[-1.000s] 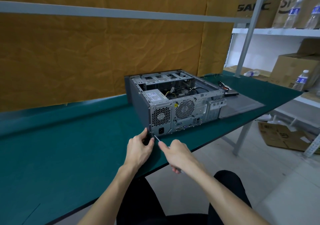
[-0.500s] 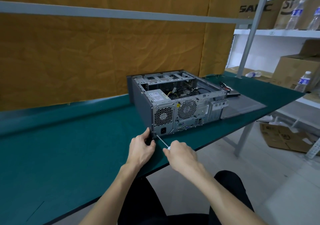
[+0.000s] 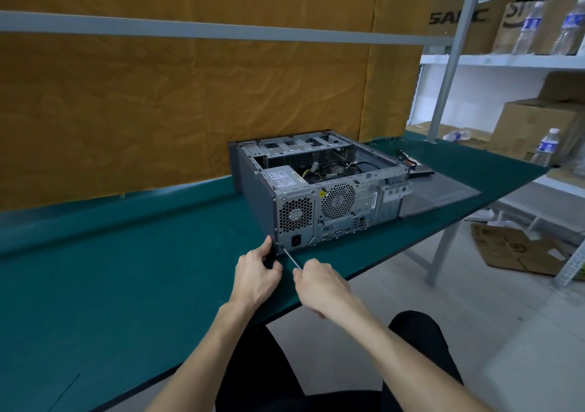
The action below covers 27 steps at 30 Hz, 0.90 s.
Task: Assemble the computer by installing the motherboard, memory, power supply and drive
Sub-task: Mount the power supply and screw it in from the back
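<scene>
An open grey computer case (image 3: 256, 196) lies on its side on the green table (image 3: 126, 269), rear panel toward me. The power supply (image 3: 286, 179) sits inside at the near left, with cables behind it. My right hand (image 3: 319, 285) grips a screwdriver (image 3: 292, 258) whose tip meets the lower left corner of the rear panel. My left hand (image 3: 258, 272) curls round that same bottom corner of the case, thumb up along its edge. What the screwdriver tip touches is too small to tell.
The grey side panel (image 3: 443, 194) lies flat on the table right of the case, with a flat drive and cables (image 3: 418, 171) behind it. Shelves with cardboard boxes and water bottles (image 3: 546, 145) stand at the right. The table's front edge runs just under my hands.
The view has shifted slightly. My right hand has drawn back a little along the screwdriver line, its tip staying at the case corner. My left hand stays on the corner.
</scene>
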Available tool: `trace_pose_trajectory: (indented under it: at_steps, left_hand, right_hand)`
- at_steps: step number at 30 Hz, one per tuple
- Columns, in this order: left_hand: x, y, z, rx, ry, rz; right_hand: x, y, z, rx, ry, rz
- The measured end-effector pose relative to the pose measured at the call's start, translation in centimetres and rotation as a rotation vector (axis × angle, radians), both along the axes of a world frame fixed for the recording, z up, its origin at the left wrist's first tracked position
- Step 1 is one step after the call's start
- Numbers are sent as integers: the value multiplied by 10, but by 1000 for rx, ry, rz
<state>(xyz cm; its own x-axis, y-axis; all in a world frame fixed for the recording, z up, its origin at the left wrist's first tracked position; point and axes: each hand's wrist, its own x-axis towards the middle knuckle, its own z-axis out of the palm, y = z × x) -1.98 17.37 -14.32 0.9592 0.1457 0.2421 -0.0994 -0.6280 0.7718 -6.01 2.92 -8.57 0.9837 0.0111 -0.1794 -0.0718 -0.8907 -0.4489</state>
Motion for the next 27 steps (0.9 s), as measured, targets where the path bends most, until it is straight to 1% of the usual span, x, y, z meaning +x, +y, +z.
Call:
trace_pose_trajectory:
  at_steps: [1,2,5,6,7,8,9,10,13,14,15,18,20,25,27]
  left_hand:
    - [0,0,0,4,1,-5]
    - [0,0,0,11,3,-8]
    - [0,0,2,32,0,-10]
    - [0,0,2,31,-2,-11]
    - [0,0,3,29,-2,-13]
    - [-1,0,3,25,-1,-16]
    - [-1,0,4,17,-1,-17]
    - [-1,0,3,9,-1,-14]
    - [-3,-1,4,0,-1,-9]
    - [-3,0,3,-4,-3,-6]
    - [-3,-1,3,-3,0,-4]
    - [-1,-1,3,0,10,-2]
    - [-2,-2,3,-2,15,6]
    - [-3,-2,3,6,6,-1]
    - [-5,-5,5,-32,-28,7]
  right_hand:
    - [2,0,-1,39,12,-8]
    - [4,0,-2,181,70,-36]
    - [10,-3,-3,763,387,-175]
    - [11,-5,-3,894,456,-204]
    - [11,-6,-4,981,503,-229]
    - [11,-7,-5,1022,527,-241]
    - [10,-7,-5,1003,526,-239]
    - [9,-6,-6,922,491,-217]
    - [9,-1,-7,546,291,-137]
    - [11,1,-7,463,244,-124]
    - [12,3,-8,456,244,-128]
    - [14,2,-8,676,366,-158]
    - [13,0,-8,762,415,-151]
    - [10,-1,-6,850,454,-168]
    - [5,-3,-4,821,430,-144]
